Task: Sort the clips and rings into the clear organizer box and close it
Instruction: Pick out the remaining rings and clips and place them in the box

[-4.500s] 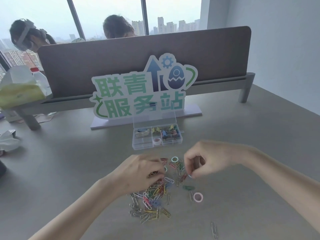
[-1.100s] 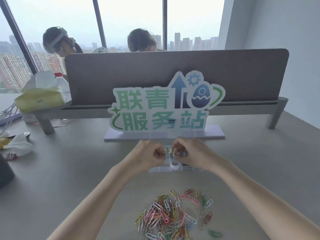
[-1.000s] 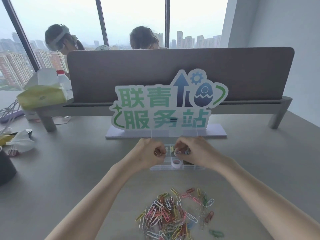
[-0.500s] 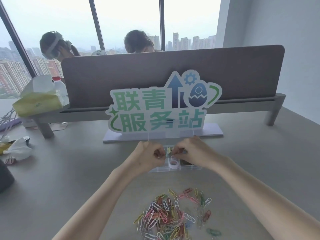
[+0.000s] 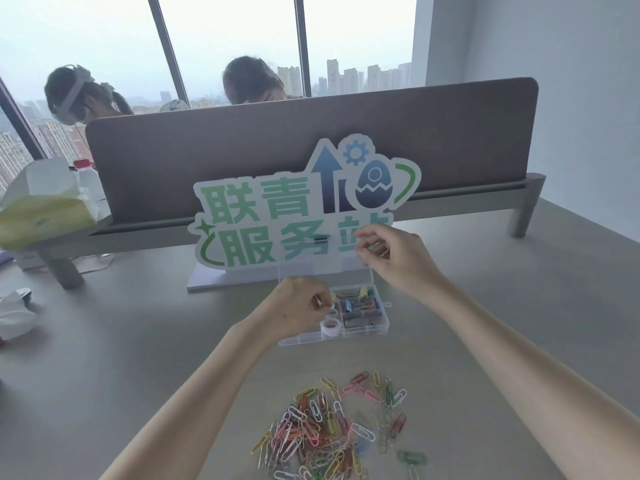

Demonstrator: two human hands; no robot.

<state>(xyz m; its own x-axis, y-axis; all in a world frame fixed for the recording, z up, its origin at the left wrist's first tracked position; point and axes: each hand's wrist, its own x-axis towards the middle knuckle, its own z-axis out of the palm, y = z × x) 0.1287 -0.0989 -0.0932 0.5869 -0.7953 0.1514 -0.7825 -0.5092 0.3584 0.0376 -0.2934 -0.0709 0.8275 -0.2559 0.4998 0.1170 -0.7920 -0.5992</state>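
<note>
since half a second ago the right hand [image 5: 391,258] has lifted away from the clear organizer box [image 5: 349,315] and now is up in front of the sign [image 5: 304,216], at the top edge of the raised transparent lid [image 5: 325,270]. its fingers are curled and pinched together, but whether they grip the lid edge or some small thing, i cannot tell. the left hand [image 5: 298,308] stays low over the left part of the box, with thumb and forefinger pinched closed on a small pale object that is too small to name.

the box sits open on the grey table [image 5: 519,306], just in front of the sign base. inside, colourful binder clips [image 5: 360,303] fill the right compartments, and one pale ring [image 5: 331,323] lies in the front middle compartment. nearer to the camera, a loose pile of coloured paper clips [image 5: 329,431] lies on the table, too many and too tangled for counting, and one green clip [image 5: 412,457] lies apart at the right of the pile.

the sign carries green chinese writing in two rows, 联青 above and 服务站 below, with a blue arrow, a gear and an egg picture. behind the grey divider panel [image 5: 311,147] two persons are sitting. on the left stand a white bottle with red cap [image 5: 88,178] and a yellow-green bag [image 5: 41,209].
</note>
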